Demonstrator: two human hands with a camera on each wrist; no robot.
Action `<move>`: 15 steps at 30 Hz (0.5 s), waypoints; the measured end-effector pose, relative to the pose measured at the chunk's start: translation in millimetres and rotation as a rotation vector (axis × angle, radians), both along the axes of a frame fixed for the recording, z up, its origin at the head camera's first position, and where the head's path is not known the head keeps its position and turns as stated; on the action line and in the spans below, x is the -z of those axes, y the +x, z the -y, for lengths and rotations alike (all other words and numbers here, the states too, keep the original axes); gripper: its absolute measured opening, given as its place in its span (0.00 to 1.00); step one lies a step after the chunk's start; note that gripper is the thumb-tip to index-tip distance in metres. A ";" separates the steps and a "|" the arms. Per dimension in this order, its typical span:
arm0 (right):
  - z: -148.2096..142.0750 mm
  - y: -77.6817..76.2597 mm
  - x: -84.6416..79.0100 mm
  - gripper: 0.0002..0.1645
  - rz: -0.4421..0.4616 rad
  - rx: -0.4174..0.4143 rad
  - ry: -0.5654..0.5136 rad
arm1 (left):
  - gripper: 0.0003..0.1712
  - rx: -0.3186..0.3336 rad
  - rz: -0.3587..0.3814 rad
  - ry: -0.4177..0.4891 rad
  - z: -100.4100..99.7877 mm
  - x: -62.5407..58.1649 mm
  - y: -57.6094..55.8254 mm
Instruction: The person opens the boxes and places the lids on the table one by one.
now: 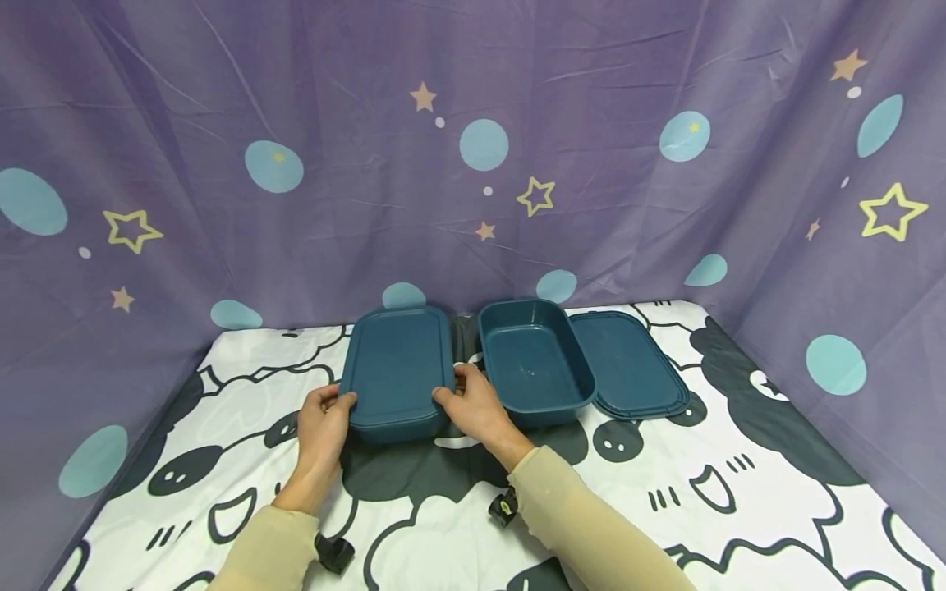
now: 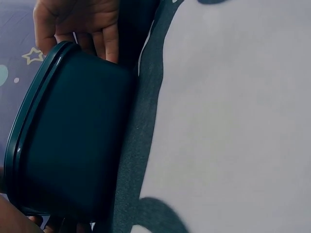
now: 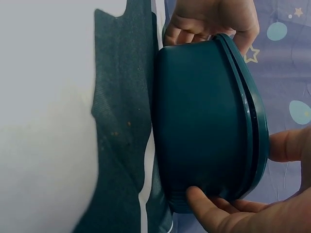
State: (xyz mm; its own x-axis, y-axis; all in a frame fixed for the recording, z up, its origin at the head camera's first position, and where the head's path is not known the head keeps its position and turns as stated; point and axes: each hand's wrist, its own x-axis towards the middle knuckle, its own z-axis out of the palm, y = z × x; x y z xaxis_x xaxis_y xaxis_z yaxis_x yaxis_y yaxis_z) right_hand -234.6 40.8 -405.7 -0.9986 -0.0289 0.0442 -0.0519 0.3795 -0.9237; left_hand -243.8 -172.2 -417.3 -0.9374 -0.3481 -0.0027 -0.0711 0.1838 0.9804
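Observation:
A dark teal rectangular food container (image 1: 399, 369) with its lid on stands on the cloth in the head view. My left hand (image 1: 323, 427) grips its left side near the front corner, thumb on the lid's rim. On the opposite side my right hand (image 1: 476, 405) holds the front right corner, its thumb on top of the lid edge. In the right wrist view, the right fingers (image 3: 214, 211) lie along the container's wall (image 3: 204, 111) below the rim. The left wrist view shows the container's short front wall (image 2: 77, 131) between both hands.
Just right of the lidded box stands an uncovered teal container (image 1: 535, 365), nothing inside. Beside it a flat teal lid (image 1: 628, 361) lies on the cloth; its edge looks layered. A purple curtain (image 1: 355, 164) hangs behind the patterned cloth (image 1: 414, 542).

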 end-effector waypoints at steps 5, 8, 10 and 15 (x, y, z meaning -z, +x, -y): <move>-0.1 1.4 -0.6 0.32 -0.011 0.000 0.010 | 0.24 0.001 -0.005 0.001 -0.7 0.2 0.4; 0.1 1.8 -0.9 0.33 -0.020 0.000 0.020 | 0.24 0.000 -0.001 0.001 -0.7 0.4 0.5; -0.3 1.7 -0.5 0.33 -0.033 -0.003 0.031 | 0.24 0.000 0.001 -0.004 -0.9 0.3 1.0; -1.8 0.9 0.6 0.31 -0.081 -0.022 0.059 | 0.25 0.009 -0.001 -0.010 -0.9 -0.1 2.0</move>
